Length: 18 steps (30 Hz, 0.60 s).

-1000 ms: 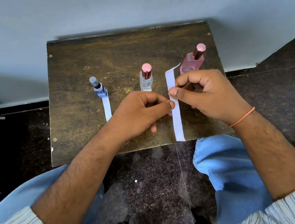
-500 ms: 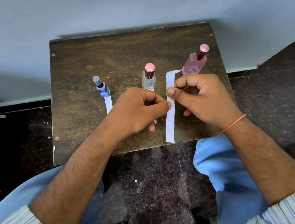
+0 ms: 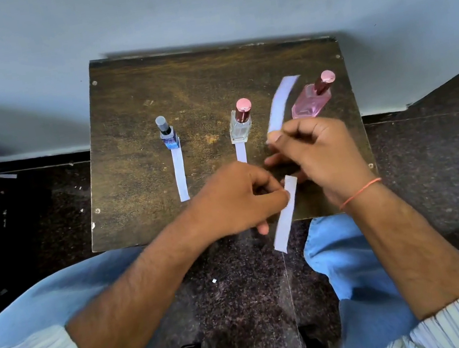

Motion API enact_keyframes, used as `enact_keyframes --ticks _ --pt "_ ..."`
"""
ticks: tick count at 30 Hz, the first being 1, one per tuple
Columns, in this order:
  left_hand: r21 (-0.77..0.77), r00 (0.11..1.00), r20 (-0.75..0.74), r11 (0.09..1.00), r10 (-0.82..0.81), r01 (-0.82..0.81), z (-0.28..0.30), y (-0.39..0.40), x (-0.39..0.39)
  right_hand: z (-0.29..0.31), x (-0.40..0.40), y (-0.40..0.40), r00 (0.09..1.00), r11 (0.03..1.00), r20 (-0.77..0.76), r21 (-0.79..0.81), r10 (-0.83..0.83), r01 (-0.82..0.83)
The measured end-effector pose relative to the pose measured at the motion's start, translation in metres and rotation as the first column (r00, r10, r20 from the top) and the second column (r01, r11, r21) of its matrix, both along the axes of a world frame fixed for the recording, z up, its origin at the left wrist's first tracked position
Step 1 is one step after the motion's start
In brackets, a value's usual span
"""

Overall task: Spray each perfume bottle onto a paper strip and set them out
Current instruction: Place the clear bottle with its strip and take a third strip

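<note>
Torn in two since a moment before, your long strip now sat as halves: your right hand (image 3: pixel 320 158) pinched the upper piece (image 3: pixel 280 104) just left of the pink bottle (image 3: pixel 313 99), your left hand (image 3: pixel 235 200) pinched the lower piece (image 3: pixel 285 213) nearer you. Two bottles farther left already had strips; the pink one looked unserved.

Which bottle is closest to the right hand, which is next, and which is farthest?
From the right hand, in the head view:
1. Pink bottle, just beyond the knuckles, on the table's right side.
2. Clear bottle, in the middle, to the hand's left.
3. Blue bottle, farthest left.
</note>
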<state>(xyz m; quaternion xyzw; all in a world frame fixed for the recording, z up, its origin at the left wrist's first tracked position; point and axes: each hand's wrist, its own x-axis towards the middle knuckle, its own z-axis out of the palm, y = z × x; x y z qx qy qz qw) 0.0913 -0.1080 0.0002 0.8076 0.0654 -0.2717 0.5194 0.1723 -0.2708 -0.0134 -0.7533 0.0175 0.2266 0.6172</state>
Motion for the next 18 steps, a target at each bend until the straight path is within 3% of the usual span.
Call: enact_keyframes --ticks 5,12,18 --pt "-0.174 0.995 -0.061 0.981 0.077 -0.086 0.012 0.02 0.01 -0.002 -0.001 -0.001 0.99 0.997 0.125 -0.059 0.064 -0.057" --pt "-0.474 0.984 -0.076 0.862 0.162 -0.179 0.02 0.035 0.012 0.014 0.017 -0.025 0.973 0.996 0.214 -0.027 0.089 -0.086" --pt "-0.525 0.971 -0.163 0.817 0.177 -0.237 0.017 0.033 0.013 0.019 0.02 -0.041 0.893 0.967 0.381 -0.178 0.238 -0.182"
